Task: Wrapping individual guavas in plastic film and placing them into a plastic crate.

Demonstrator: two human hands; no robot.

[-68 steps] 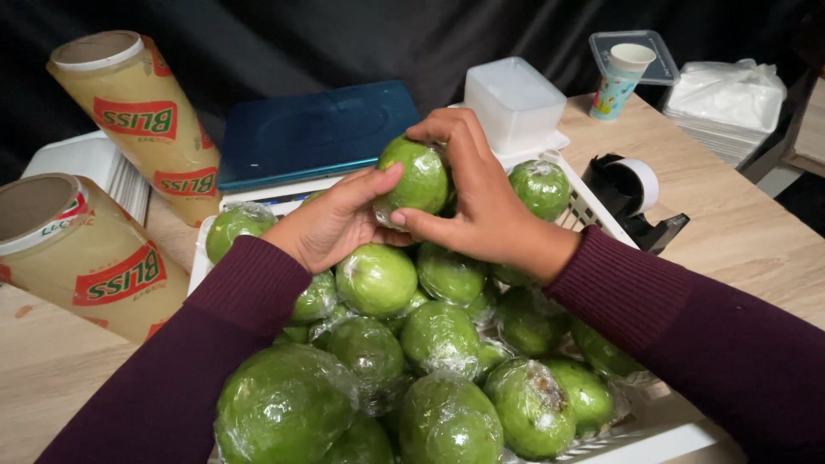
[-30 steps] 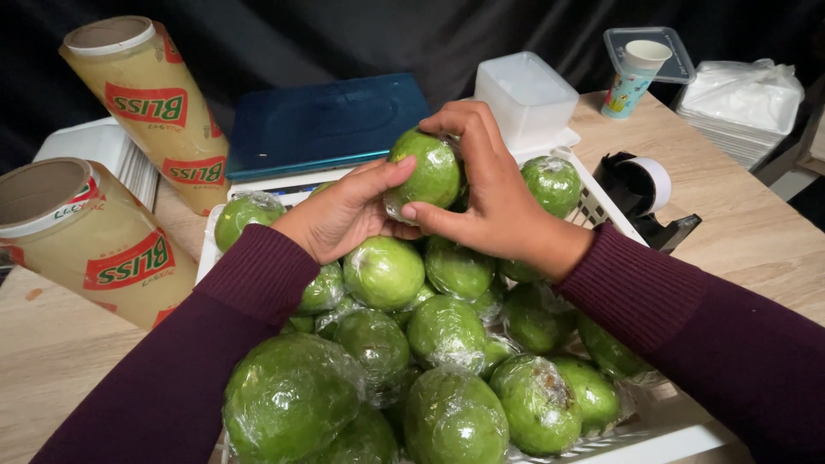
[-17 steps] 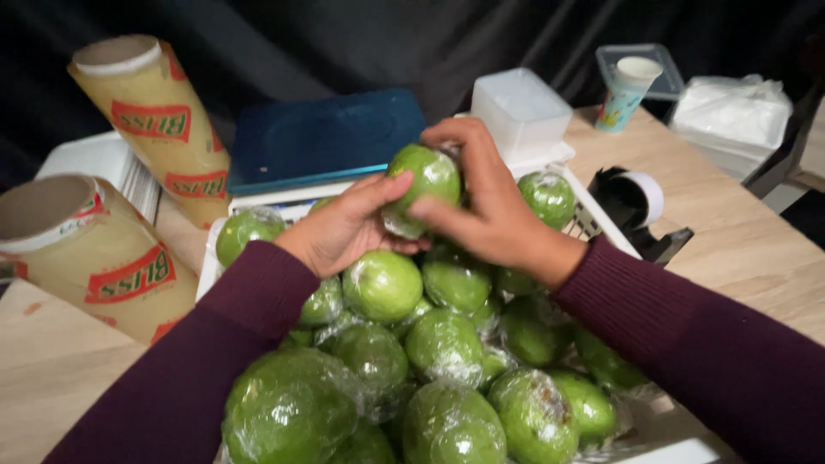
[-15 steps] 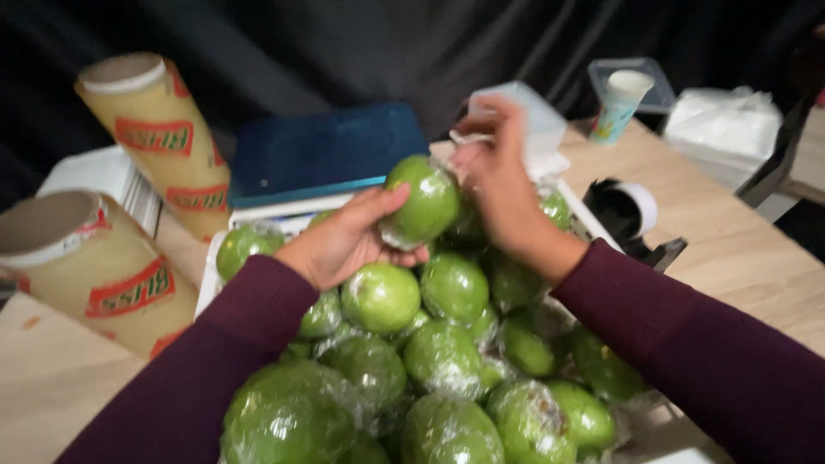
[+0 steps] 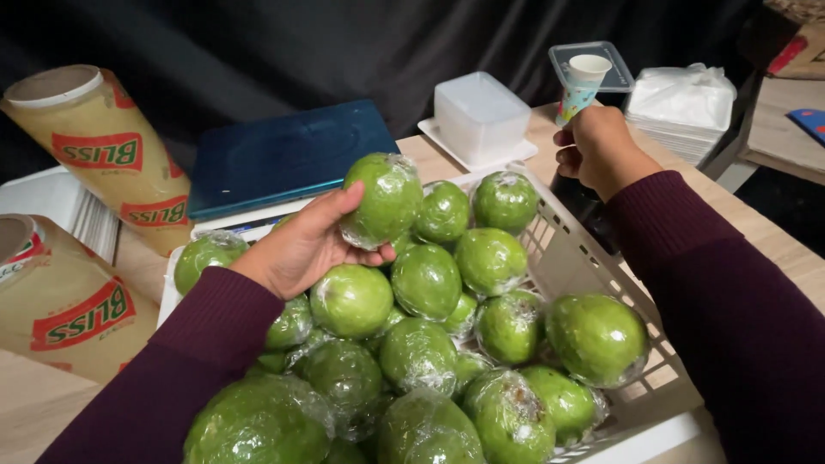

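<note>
The left hand [image 5: 296, 249] is extending from a maroon sleeve [image 5: 172, 369] over the pile, palm turned rightward, with thumb and fingers cupping a wrapped green fruit [image 5: 380, 199] in a firm hold. This fruit is sitting raised above the heap, near the far side of the white plastic basket [image 5: 593, 275], and it is not resting on its neighbours on the upper side. The right hand [image 5: 601, 150] is reaching away to the right, past the basket's far rim, with the fingers curled loosely inward; it is not possible to tell whether they are closing on anything, as the black object beneath the hand is mostly hidden. A patterned paper cup [image 5: 580, 86] is standing just beyond the knuckles. Compared with the view half a second earlier, the right hand is now well clear of the held fruit, which both hands were gripping a second ago, and the left hand is now supporting it alone. The held fruit is round, bright green and smooth, covered in clear cling film that is gathering into a wrinkled, glossy bunch at the top right. The remaining wrapped fruits [image 5: 425, 279] are filling the basket below it. A blue weighing scale [image 5: 279, 155] is lying behind the basket, and two cling film rolls [image 5: 107, 155] are standing at the left.
</note>
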